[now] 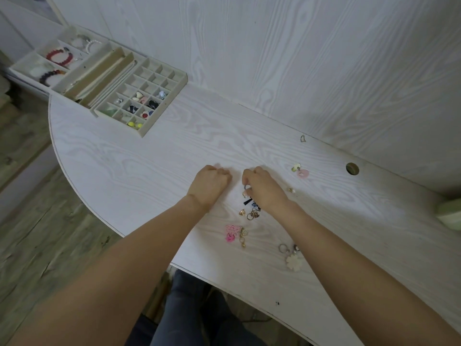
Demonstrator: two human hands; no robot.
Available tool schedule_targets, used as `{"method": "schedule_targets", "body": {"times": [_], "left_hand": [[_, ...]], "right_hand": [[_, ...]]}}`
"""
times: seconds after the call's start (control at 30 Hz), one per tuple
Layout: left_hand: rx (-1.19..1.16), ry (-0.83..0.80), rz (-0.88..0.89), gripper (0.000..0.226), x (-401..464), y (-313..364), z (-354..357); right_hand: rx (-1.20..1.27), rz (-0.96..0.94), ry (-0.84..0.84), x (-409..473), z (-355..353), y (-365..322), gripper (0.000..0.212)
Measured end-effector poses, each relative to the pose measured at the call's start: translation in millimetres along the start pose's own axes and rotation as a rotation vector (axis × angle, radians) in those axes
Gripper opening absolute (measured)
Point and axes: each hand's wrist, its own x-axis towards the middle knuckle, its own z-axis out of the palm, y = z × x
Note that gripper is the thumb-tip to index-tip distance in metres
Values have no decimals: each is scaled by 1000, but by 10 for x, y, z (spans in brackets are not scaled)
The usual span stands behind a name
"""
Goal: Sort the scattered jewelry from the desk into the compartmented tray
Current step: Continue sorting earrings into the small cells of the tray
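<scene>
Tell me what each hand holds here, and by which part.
The right hand pinches a small bluish ring by its rim at the fingertips. The left hand is curled in a fist; whether it holds anything cannot be told.

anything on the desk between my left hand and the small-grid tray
No, the head view shows only bare white desk between the left hand and the small-grid tray. The loose jewelry lies around the right hand and nearer you.

desk centre (149, 156): bare strip btw hands and tray, open passage
tray (183, 79): far left, against wall
jewelry pile (249, 213): near centre, under right hand
pink piece (302, 174): right
wall (274, 58): blocks far side
</scene>
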Motion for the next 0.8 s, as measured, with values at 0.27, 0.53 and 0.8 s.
{"method": "schedule_targets", "body": {"times": [0.27,0.53,0.8], "left_hand": [[3,244,68,41,48,-35,20],[-620,193,-277,28,-232,33,-10],[-1201,164,-499,17,-337,-18,-102]], "right_hand": [[-271,-86,-123,3,-113,-122,25],[-519,-152,-211,53,-83,-217,32],[416,20,-237,111,-167,0,14]]}}
